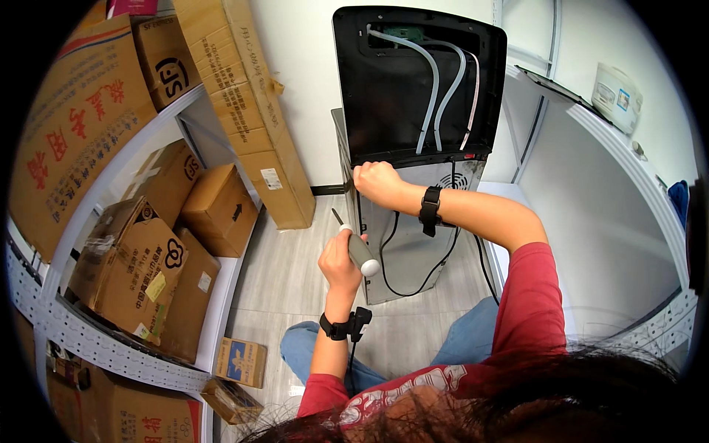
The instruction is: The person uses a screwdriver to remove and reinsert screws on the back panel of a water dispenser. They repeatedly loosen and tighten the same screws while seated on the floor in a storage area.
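Observation:
In my left hand (339,264) is a screwdriver (362,255) with a grey and white handle, its thin shaft pointing up and away from me. My right hand (377,184) is closed at the near left corner of a tall appliance, just below its black panel (413,88). Whatever those fingers grip is hidden. Pale tubes (428,81) and a thin white wire run across the panel, from near a green circuit board (405,33). Below stands the grey metal body (406,258), with a round vent (453,181) and a looping black cable (402,293).
Cardboard boxes (125,266) crowd the shelving on my left. A long upright carton (247,111) leans against the wall behind. Small boxes (241,362) sit on the floor by the left shelf. White shelving (613,199) closes in on the right, carrying a white container (617,98).

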The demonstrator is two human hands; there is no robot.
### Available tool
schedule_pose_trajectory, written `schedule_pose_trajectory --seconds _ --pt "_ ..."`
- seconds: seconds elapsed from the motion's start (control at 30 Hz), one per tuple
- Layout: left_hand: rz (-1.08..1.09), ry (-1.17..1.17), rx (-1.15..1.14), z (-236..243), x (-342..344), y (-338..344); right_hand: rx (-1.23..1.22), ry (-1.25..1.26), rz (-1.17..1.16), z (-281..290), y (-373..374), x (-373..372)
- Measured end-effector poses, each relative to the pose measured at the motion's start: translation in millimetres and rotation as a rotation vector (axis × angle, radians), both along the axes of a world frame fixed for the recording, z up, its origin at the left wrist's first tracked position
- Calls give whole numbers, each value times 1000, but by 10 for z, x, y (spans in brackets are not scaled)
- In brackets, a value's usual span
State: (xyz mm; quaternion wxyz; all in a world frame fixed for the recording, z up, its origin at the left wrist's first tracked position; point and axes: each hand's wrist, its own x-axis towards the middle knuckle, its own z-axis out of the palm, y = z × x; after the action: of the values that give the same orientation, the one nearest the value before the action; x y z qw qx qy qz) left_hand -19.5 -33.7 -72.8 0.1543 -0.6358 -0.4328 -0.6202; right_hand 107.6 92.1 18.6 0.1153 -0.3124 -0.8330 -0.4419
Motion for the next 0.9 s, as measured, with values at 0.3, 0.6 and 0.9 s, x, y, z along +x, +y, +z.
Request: schedule_pose_trajectory --seconds 0.3,0.6,0.9 --pt "1 -5 -6 -32 7 27 -23 114 58 -49 62 53" --pt "4 -25 -22 -44 -25 1 -374 637 110 -53 -24 199" --pt "-9 -13 -11 -44 -26 13 -296 885 161 -278 -82 39"
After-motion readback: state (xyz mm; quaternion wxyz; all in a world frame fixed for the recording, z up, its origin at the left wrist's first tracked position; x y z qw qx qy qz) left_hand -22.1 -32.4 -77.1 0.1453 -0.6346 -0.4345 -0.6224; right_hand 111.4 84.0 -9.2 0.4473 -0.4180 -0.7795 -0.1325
